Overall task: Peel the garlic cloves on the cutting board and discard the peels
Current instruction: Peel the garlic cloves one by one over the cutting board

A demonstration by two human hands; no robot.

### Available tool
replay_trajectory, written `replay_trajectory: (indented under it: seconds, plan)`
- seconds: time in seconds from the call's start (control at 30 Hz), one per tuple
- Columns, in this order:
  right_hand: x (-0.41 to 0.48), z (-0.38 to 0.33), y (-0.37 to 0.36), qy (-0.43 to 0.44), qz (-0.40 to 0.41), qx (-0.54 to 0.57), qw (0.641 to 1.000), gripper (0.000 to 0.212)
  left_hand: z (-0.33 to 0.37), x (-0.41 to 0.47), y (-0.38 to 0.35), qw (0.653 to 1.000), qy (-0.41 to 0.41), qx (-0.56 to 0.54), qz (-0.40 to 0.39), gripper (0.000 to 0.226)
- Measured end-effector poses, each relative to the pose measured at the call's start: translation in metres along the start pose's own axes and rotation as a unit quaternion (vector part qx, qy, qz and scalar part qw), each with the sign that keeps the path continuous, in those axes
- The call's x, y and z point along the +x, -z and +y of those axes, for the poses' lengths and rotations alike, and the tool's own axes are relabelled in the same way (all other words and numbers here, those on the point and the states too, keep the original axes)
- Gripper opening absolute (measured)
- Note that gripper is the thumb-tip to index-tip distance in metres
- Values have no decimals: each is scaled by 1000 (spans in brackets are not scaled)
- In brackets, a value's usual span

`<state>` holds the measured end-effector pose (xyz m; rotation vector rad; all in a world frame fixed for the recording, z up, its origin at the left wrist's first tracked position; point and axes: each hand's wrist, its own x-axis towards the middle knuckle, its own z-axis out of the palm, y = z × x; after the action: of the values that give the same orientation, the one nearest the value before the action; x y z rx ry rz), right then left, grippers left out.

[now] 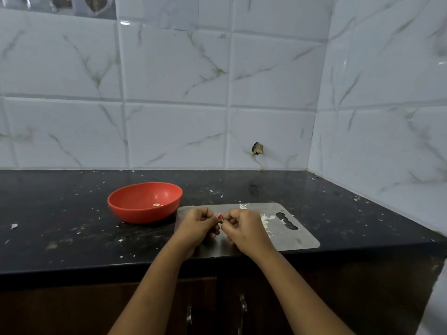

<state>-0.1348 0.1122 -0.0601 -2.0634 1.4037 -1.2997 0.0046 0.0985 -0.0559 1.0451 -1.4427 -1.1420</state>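
Note:
A grey metal cutting board (302,238) lies on the black counter near its front edge. Both hands hover over the board's left half, fingertips meeting. My left hand (197,226) and my right hand (244,226) together pinch a small garlic clove (221,220), mostly hidden by the fingers. White garlic peels (266,220) lie in a loose pile on the board just right of my right hand, with a few more (243,205) at the board's far edge.
A red bowl (125,201) stands left of the board with a peeled clove or two (157,204) inside. The black counter (60,226) is speckled with peel bits. Tiled walls close the back and right side. Cabinet doors sit below the counter edge.

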Motion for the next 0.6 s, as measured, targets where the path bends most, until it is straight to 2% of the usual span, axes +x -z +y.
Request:
replay_trajectory:
  seconds: [0.13, 0.33, 0.47, 0.6]
  plan:
    - [5, -1, 4, -29, 12, 35, 999, 20, 3, 0, 0, 1000, 15, -17, -15, 19]
    - [10, 9, 12, -51, 74, 57, 994, 22, 9, -5, -2, 999, 31, 12, -32, 13]
    - [14, 21, 26, -62, 117, -5, 991, 10, 10, -6, -2, 999, 43, -7, -18, 9]
    - [13, 30, 35, -56, 138, -83, 985, 16, 9, -6, -2, 999, 44, -7, -3, 12]
